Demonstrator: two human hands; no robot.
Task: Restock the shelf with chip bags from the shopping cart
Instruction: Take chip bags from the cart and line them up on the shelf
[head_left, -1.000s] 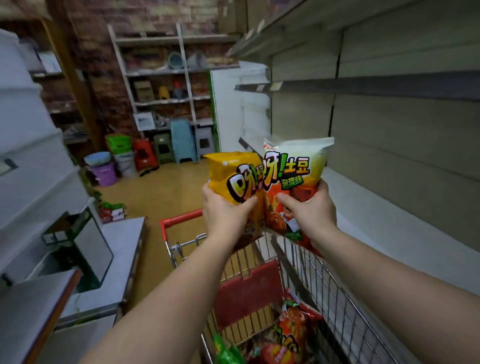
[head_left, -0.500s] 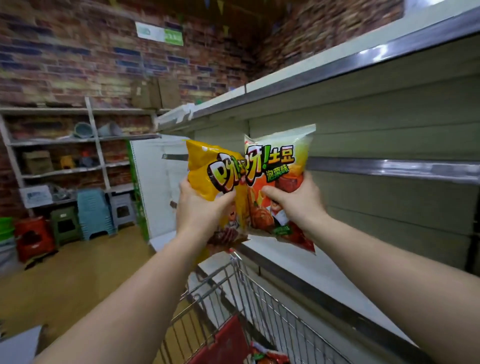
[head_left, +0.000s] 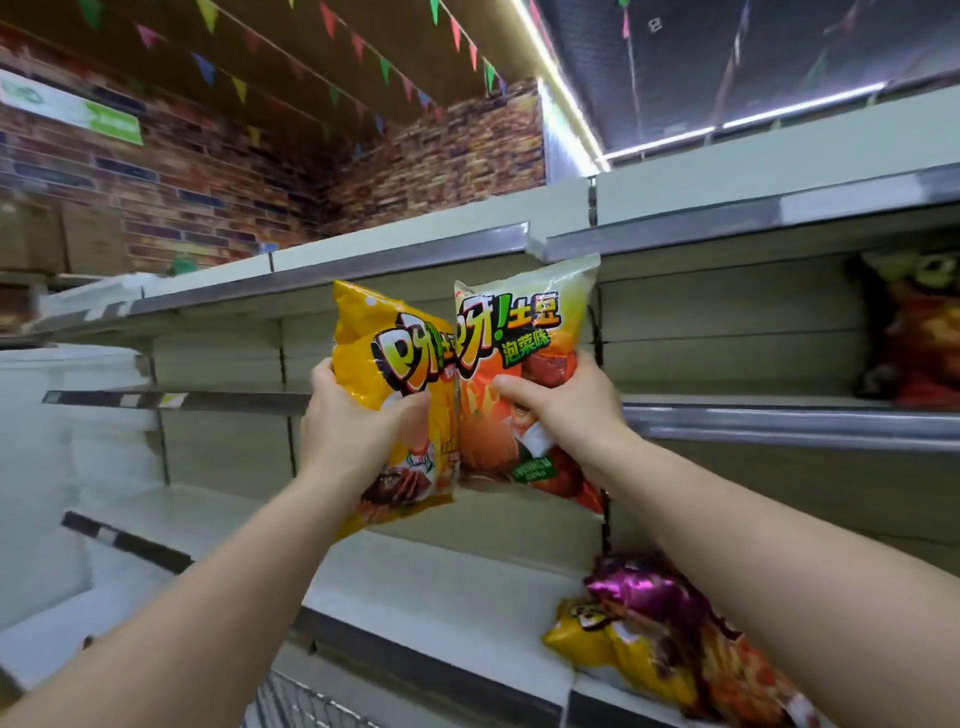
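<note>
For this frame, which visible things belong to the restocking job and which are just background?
Part of the job:
- yellow foil chip bag, gripped by the left hand
- orange and pale-green chip bag, gripped by the right hand
- grey metal store shelf
- chip bags already lying on the lower shelf
- wire shopping cart, only its rim showing

Just background:
- coloured pennant bunting
- brick-pattern wall
- cardboard boxes

We count two hands, the left hand (head_left: 358, 426) and the right hand (head_left: 566, 410), each holding one chip bag: one yellow bag (head_left: 395, 364) and one orange bag (head_left: 524, 332). On the lower shelf (head_left: 441, 566) we see a heap of bags (head_left: 675, 644), at least three; on the upper right shelf, one blurred bag (head_left: 919, 332).
</note>
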